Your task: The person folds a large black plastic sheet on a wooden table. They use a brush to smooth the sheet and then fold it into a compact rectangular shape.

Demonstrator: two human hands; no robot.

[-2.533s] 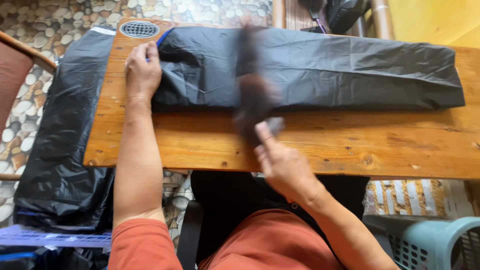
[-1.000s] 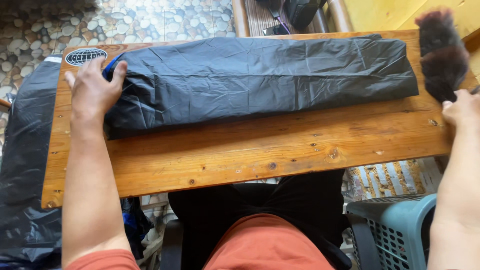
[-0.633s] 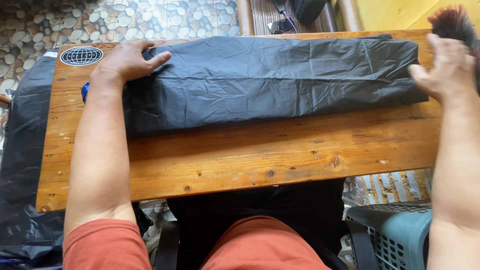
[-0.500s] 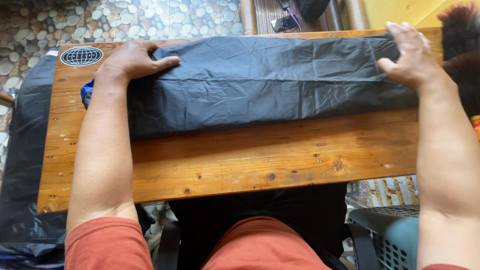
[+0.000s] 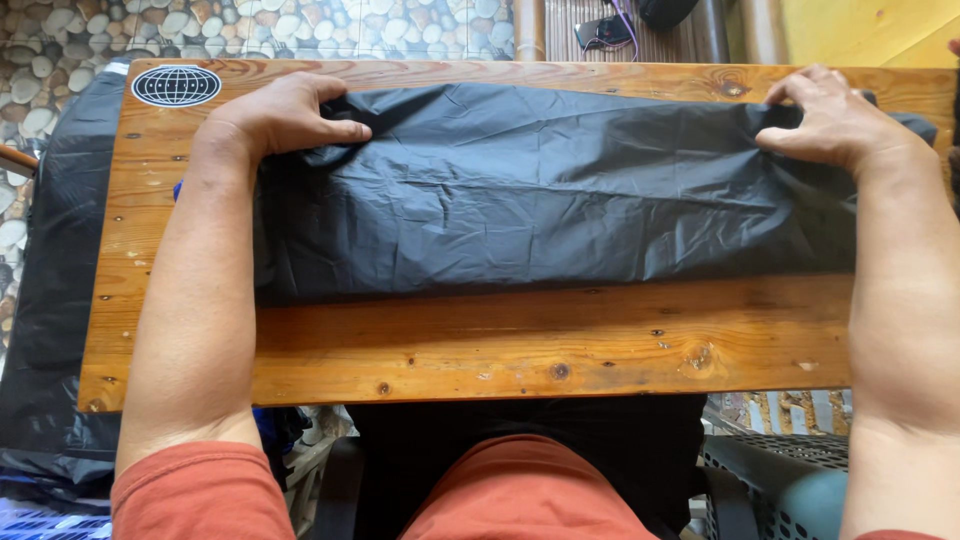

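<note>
Across a wooden board [image 5: 480, 350], lengthwise along its far half, lies a folded black plastic sheet [image 5: 560, 190]. At its far left corner, left hand [image 5: 285, 115] flat on top, fingers together, thumb stretched out over the plastic, pressing rather than gripping. At the far right corner, right hand [image 5: 835, 125] with fingertips pinched shut on the sheet's edge. Off the board's left end hangs more black plastic [image 5: 50, 300]; near the board's far left corner sits 1 oval globe emblem [image 5: 176, 85]. Below right, a grey basket [image 5: 780, 480].
</note>
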